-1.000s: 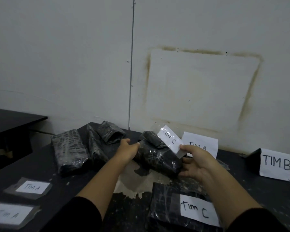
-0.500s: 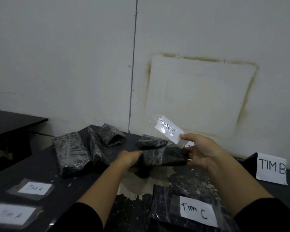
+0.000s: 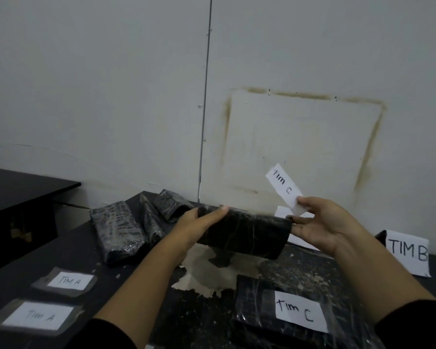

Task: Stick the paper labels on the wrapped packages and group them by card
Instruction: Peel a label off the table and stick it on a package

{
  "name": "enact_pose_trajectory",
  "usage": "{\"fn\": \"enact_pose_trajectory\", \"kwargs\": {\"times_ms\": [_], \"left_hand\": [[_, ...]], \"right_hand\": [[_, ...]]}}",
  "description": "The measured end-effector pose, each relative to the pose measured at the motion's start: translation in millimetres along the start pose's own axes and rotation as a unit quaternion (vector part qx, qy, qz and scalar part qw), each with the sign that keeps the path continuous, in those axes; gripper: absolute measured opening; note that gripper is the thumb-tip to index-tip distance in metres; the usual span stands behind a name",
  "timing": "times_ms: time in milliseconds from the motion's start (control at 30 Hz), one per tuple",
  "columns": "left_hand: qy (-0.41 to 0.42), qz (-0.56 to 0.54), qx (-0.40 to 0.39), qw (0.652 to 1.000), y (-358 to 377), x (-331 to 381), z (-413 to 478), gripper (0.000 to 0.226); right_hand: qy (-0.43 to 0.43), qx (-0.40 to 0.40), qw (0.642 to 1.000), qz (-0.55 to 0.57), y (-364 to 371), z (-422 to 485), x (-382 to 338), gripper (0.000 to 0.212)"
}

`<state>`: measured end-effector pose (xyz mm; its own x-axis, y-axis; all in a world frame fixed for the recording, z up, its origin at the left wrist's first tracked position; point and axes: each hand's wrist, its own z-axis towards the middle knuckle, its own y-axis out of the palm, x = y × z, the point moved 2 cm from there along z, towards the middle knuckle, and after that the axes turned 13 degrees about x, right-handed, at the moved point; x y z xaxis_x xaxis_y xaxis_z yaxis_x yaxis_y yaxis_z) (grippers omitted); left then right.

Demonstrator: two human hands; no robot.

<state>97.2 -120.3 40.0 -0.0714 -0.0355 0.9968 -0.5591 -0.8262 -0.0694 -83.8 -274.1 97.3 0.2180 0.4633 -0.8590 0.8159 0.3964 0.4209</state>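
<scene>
Left hand (image 3: 199, 222): fingers curled over the left end of a black wrapped package (image 3: 247, 233), gripping it. The package is held level above the table (image 3: 61, 253), over a pale torn patch (image 3: 202, 273) in the dark top.

Right hand (image 3: 320, 225): thumb and forefinger pinch the lower end of a paper label (image 3: 283, 188) marked "Tim C", which stands up and slants left, clear of the package. The other fingers reach toward the package's right end; cannot tell if they touch it.

Behind the right hand, a white card (image 3: 281, 212), lettering hidden. Far right, a "TIM B" card (image 3: 408, 251) stands upright.

Near right: 1 labelled package (image 3: 252, 311) lies flat, "Tim C" on its top.

Far left: 3 unlabelled packages (image 3: 116, 230) bunched together by the wall.

Near left: 2 "TIM A" labels (image 3: 69, 282) lie flat on tape strips, side by side but apart.
</scene>
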Motion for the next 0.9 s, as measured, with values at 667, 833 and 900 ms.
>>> {"fn": "enact_pose_trajectory", "kwargs": {"times_ms": [667,833,900], "left_hand": [[0.139,-0.121,0.026,0.983,39.7,-7.7,-81.0,0.047],[0.134,-0.107,0.043,0.984,51.3,-15.0,-95.2,0.033],[0.133,-0.110,0.049,0.984,52.1,-15.1,-99.7,0.038]], "right_hand": [[-0.274,0.023,0.932,-0.237,-51.8,-74.7,21.6,0.021],[-0.318,0.071,0.890,-0.319,-69.7,-76.0,34.3,0.022],[-0.326,0.081,0.879,-0.339,-73.4,-74.3,37.8,0.024]]}}
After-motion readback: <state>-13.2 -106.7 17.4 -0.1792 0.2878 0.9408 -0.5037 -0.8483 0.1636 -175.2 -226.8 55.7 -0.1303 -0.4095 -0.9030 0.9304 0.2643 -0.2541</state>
